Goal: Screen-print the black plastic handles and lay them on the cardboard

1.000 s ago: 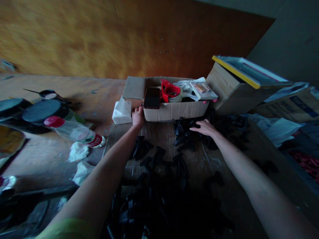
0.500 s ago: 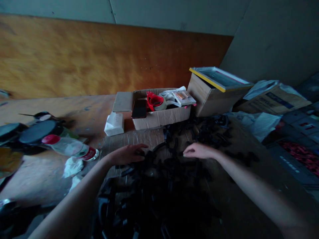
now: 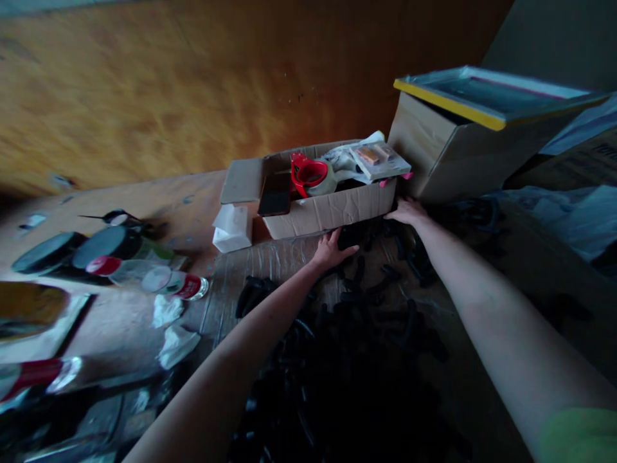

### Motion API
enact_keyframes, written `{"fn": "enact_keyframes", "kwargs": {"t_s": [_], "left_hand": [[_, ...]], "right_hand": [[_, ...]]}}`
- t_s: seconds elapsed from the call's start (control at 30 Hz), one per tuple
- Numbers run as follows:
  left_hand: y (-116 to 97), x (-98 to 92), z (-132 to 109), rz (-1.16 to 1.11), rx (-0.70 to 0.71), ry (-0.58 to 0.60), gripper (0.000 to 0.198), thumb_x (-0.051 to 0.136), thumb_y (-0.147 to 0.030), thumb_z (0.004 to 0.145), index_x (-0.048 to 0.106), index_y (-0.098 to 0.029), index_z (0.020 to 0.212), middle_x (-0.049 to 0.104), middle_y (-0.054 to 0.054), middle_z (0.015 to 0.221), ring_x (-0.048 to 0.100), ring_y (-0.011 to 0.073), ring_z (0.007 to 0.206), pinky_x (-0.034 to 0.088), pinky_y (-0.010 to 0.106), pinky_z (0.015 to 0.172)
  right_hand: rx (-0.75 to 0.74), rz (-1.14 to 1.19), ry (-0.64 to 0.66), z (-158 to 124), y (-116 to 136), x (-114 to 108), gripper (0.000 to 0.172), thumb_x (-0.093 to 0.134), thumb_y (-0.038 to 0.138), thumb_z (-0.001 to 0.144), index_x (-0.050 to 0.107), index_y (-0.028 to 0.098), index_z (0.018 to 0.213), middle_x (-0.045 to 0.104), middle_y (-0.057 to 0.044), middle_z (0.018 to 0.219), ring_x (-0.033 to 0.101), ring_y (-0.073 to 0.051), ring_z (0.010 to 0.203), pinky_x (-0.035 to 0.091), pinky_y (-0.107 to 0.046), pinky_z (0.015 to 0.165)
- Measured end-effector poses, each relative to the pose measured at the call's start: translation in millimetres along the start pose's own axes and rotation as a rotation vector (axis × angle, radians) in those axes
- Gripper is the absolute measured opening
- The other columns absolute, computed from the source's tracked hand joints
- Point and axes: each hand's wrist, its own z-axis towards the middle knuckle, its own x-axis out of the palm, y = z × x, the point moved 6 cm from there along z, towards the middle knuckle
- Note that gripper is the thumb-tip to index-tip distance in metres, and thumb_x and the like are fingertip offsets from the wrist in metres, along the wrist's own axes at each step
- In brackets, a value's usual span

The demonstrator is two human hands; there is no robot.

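Note:
A dark heap of black plastic parts [image 3: 357,308] covers the wooden table in front of me. My left hand [image 3: 331,249] reaches forward with its fingers spread over a black part just below the front wall of an open cardboard box [image 3: 332,211]. My right hand [image 3: 409,211] lies at the box's right front corner, fingers curled down onto black parts; what it grips, if anything, is hidden. In the box sit a red tape dispenser [image 3: 308,175], a dark phone [image 3: 274,195] and some packets [image 3: 376,157].
A bigger carton with a yellow-edged frame [image 3: 482,109] on top stands at the right. A white tissue pack [image 3: 233,226] lies left of the box. Plastic bottles [image 3: 159,281], dark lids [image 3: 96,243] and crumpled tissues [image 3: 173,334] crowd the left side. An orange-brown wall runs behind.
Both hands moved forward from the middle of the black heap to the front of the cardboard box. The view shifted closer and lower.

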Motion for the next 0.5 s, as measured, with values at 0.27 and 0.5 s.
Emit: {"fn": "enact_keyframes", "kwargs": {"t_s": [0.27,0.5], "left_hand": [[-17.4,10.2,7.5,0.067,0.075,-0.068,0.074,0.074,-0.039,0.076,0.044,-0.024,0.142,0.06,0.012,0.135,0.051,0.0314,0.129,0.036,0.045,0.111],[-24.7,16.1,-1.2,0.088,0.221,0.062,0.073,0.069,-0.021,0.071,0.046,-0.024,0.141,0.066,0.006,0.121,0.057,0.0249,0.121,0.04,0.037,0.11]], "right_hand": [[0.045,-0.071,0.046,5.1,-0.2,-3.0,0.071,0.067,0.051,0.085,0.048,0.019,0.145,0.052,-0.02,0.138,0.043,-0.037,0.13,0.038,-0.054,0.102],[-0.012,0.003,-0.003,-29.1,-12.5,-3.4,0.072,0.065,0.045,0.082,0.045,0.022,0.147,0.063,-0.014,0.126,0.057,-0.035,0.117,0.049,-0.043,0.095]]}}
